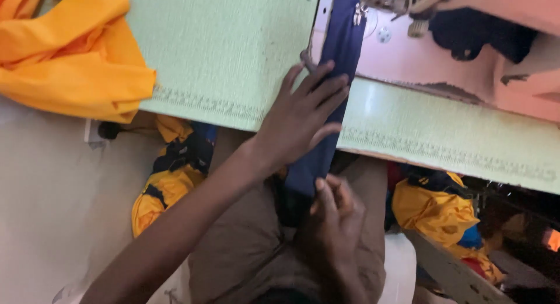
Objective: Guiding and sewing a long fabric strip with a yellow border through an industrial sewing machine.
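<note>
A: Surface first. What's under my hands?

B: Pale green tabletop (221,53), fine woven-looking texture, a stitched-pattern band along the near edge. Sewing machine (466,41) at top right, pinkish in this light, smooth hard bed. Orange cloth (70,53) bunched at top left, soft folds, matte.

A: And my left hand's grip?

B: Left hand (300,120) is spread flat, fingers splayed wide, palm pressing on the blue fabric strip (344,41). No pinch, just laid on top at the tabletop's near edge.

A: Where does the strip run?

B: Long, narrow, dark blue, smooth. It goes from the machine's needle area at the top down over the tabletop edge, under my left hand, into my lap.

A: Right hand?

B: Right hand (335,222) is low, below the edge, fingers curled narrow around the strip's lower end. Thumb and fingertips look closed on it; the exact pinch is partly hidden by the knuckles.

A: Anything else around?

B: Brown trousers (245,245) under both hands. Yellow and navy garments (169,175) piled on the floor to the left, more yellow cloth (431,210) to the right, crumpled.
</note>
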